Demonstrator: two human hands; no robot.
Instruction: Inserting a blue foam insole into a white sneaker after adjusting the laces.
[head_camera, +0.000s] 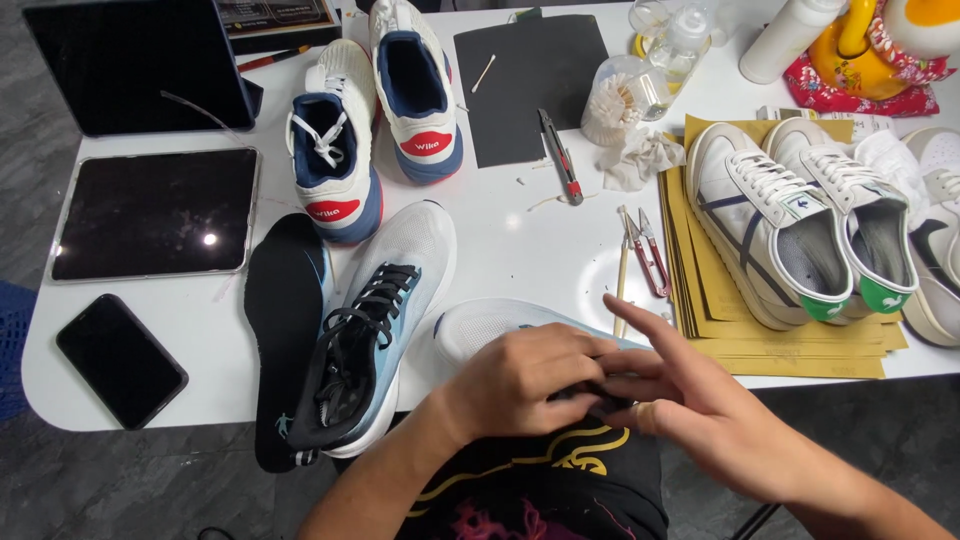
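Note:
A white and light-blue running shoe (480, 322) lies at the table's near edge, its toe pointing left. My left hand (525, 378) grips its dark upper at the laces. My right hand (690, 400) reaches in from the right, thumb and forefinger pinching at the same dark part, the other fingers spread. Most of the shoe is hidden under both hands. Its matching shoe (375, 330) with black laces stands just to the left, beside a loose black insole (283, 300).
A white, navy and red pair of shoes (375, 120) stands at the back. White sneakers (800, 215) sit on yellow sheets (800, 350) at the right. A utility knife (562, 158), small tools (645, 250), a cotton-swab cup (622, 100), a dark sheet (535, 85), two tablets and a phone (120, 360) also lie about.

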